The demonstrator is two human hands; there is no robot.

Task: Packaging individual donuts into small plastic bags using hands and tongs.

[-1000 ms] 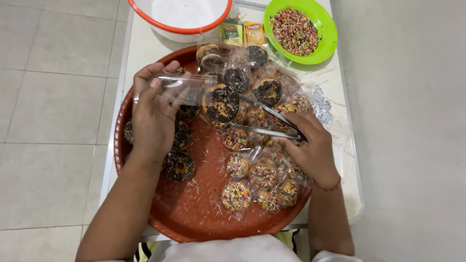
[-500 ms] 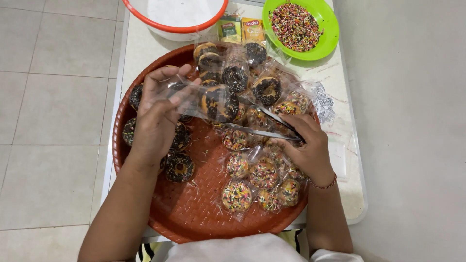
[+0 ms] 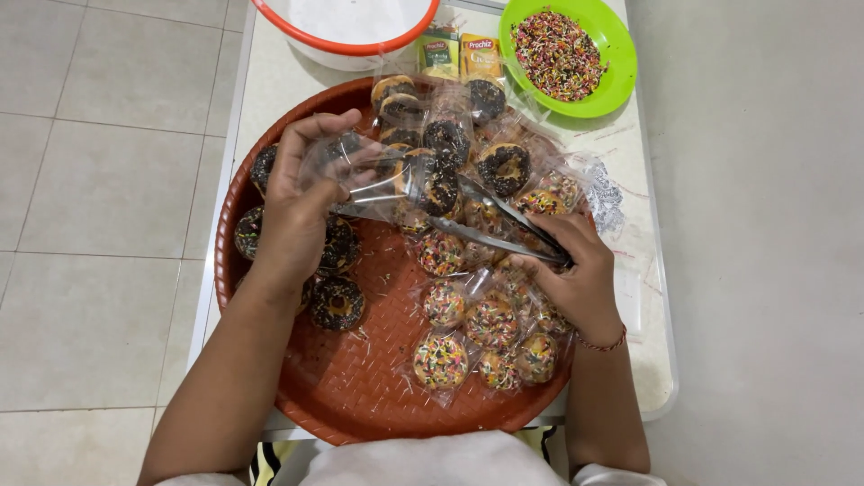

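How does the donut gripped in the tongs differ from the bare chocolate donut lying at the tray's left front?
The donut in the tongs is lifted above the tray, inside a clear bag that the left hand holds open; the bare donut lies flat on the orange tray, unwrapped. The right hand clamps metal tongs on the first; nothing touches the second. Both are chocolate-glazed rings with sprinkles.

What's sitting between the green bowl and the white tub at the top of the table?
Two small yellow-and-green packets lie between the green bowl and the white tub, in the head view.
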